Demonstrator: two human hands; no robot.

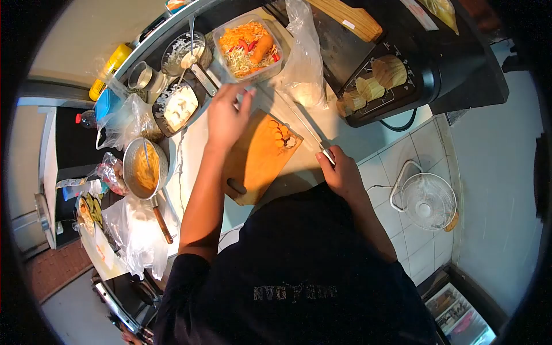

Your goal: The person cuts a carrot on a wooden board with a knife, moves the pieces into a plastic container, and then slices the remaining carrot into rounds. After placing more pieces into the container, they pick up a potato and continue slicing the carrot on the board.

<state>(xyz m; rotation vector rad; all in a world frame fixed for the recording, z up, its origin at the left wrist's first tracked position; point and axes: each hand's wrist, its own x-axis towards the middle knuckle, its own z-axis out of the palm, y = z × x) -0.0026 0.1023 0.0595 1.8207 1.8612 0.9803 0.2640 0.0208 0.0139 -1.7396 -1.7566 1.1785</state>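
My right hand [341, 171] is closed around the handle of a kitchen knife [308, 126], whose blade points up and left beside the cutting board. On the wooden cutting board [253, 155] lie several round carrot slices [278, 130], near its far right corner. Above the board's left side, my left hand [229, 114] is raised with thumb and fingers apart, and nothing shows in it. Just beyond that hand stands a clear plastic container [220, 41] with shredded carrot, bean sprouts [237, 56], red chili pieces and a thick carrot piece [263, 47].
Left are a black tray [197, 109] with white chunks, a pot [163, 178] with its handle over the counter edge, and plastic bags [135, 230]. A clear bag [307, 69] and black appliance [422, 92] stand right. A fan [428, 201] is on the floor.
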